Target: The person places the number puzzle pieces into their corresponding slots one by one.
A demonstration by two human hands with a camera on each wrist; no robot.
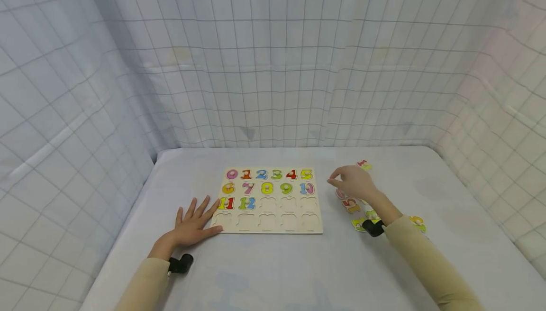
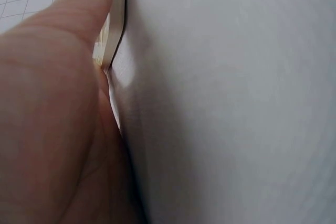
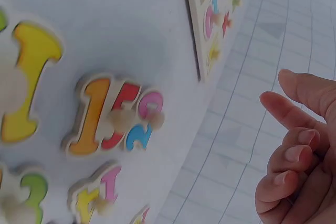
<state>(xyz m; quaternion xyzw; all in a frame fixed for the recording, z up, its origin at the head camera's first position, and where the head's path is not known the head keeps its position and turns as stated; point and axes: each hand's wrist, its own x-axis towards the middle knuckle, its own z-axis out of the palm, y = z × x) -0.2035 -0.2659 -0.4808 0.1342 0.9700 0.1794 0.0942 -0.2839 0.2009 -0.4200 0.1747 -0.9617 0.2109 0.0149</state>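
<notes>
Left hand (image 1: 194,223) flat, fingers spread, pressing puzzle board (image 1: 315,228) corner, right hand (image 1: 354,181) loosely curled, empty, above loose number pieces (image 1: 350,205)

White cloth-covered bench (image 1: 273,263), rounded far corners. Pale curtain walls (image 1: 273,64) with thin dark grid enclose bench on left, far, right edges. Soft, even light.

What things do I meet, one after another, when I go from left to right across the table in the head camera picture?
Left hand, flat at the board's corner → wooden number board → right hand, raised with fingers curled → loose number pieces under and beside it → the last yellow-green piece at the far right.
</notes>
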